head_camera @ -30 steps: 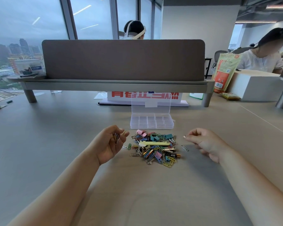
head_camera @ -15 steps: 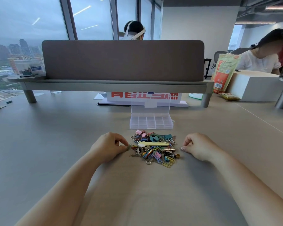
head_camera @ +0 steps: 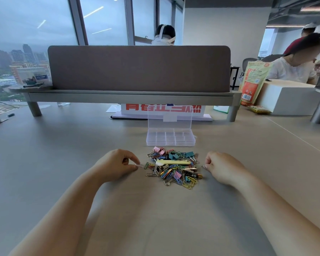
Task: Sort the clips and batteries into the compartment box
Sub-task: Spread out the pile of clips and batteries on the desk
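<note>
A pile of coloured paper clips and binder clips [head_camera: 174,168] lies on the table in front of me, with a black-and-gold battery [head_camera: 194,175] at its right edge and a pale yellow plastic tool [head_camera: 174,162] on top. Behind it stands the clear compartment box [head_camera: 170,143], lid upright, its compartments looking empty. My left hand [head_camera: 116,165] rests on the table left of the pile, thumb and forefinger pinched on a silver paper clip [head_camera: 139,165]. My right hand [head_camera: 223,168] rests to the right, fingertips pinched on a small paper clip [head_camera: 204,166].
A brown desk divider on a grey shelf [head_camera: 137,97] crosses the table behind the box, with a red-lettered white sign [head_camera: 163,109] under it. An orange bag [head_camera: 252,84] and a white box [head_camera: 288,98] stand at the right. Other people sit beyond.
Both hands have come down from above the table to its surface and moved in to the pile's two sides. The left hand, earlier turned up with clips in it, now faces down.
</note>
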### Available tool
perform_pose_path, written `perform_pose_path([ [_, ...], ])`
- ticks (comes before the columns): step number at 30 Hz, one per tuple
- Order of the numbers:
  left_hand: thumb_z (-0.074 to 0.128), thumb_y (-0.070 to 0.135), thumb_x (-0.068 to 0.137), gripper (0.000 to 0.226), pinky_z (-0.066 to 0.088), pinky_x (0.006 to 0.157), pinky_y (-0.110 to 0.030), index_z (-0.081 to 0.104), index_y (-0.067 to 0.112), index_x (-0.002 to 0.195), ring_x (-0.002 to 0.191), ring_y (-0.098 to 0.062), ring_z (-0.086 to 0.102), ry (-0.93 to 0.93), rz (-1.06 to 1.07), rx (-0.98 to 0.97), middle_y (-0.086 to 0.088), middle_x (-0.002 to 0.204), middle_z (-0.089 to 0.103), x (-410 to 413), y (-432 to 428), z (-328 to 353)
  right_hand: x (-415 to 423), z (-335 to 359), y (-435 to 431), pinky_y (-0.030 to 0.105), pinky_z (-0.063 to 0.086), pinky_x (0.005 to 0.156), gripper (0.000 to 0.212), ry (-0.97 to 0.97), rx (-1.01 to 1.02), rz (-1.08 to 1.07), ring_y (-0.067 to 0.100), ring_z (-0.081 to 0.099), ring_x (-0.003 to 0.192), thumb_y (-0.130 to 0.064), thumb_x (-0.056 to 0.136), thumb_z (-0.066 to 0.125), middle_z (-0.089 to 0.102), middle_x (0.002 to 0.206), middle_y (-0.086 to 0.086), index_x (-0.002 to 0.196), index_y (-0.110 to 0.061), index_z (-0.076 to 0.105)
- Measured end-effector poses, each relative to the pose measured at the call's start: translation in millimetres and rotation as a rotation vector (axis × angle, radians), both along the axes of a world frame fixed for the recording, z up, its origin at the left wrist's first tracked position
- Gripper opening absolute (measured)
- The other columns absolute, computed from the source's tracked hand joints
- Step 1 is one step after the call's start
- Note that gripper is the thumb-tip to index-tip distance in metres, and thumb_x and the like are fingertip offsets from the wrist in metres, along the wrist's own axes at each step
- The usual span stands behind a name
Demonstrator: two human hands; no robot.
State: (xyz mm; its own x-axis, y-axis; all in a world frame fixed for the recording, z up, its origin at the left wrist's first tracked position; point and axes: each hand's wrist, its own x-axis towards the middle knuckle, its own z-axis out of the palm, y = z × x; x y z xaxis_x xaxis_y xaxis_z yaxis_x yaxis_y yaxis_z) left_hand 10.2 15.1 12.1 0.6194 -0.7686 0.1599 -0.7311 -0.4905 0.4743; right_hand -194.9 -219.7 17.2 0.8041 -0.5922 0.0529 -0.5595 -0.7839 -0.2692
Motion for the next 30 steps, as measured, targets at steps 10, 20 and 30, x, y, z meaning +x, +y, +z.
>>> perform_pose_path([
  [10,0.059,0.027,0.088,0.010,0.035,0.056,-0.025,0.056,0.025,0.079,0.057,-0.008,0.042,0.076,0.047,0.010,0.008,0.062,0.047,-21.3,-16.6,0.6,4.1,-3.2,3.0,0.033,0.036,0.064,0.014,0.095,-0.005,0.033,0.023,0.047,0.074,-0.023,0.095,0.038,0.052,0.084,0.005,0.089,-0.012,0.045],
  [20,0.038,0.014,0.071,0.004,0.017,0.031,-0.009,0.042,0.013,0.070,0.038,-0.007,0.028,1.442,-0.008,-0.644,-0.003,0.060,0.042,-34.4,-18.9,19.6,-0.6,15.0,-1.6,0.007,0.012,0.028,0.009,-0.646,1.616,-0.180,0.006,0.026,0.032,-0.016,0.061,0.041,0.037,0.057,0.004,0.058,-0.014,0.033],
  [30,0.055,0.037,0.091,0.025,0.025,0.046,-0.024,0.060,0.020,0.074,0.049,-0.010,0.032,0.332,0.053,-0.139,0.007,0.055,0.038,-35.3,-21.8,7.7,-6.6,21.2,20.9,0.023,0.028,0.050,0.049,-0.072,0.448,0.181,0.009,0.038,0.053,-0.061,0.060,0.075,0.044,0.054,-0.006,0.066,-0.016,0.057],
])
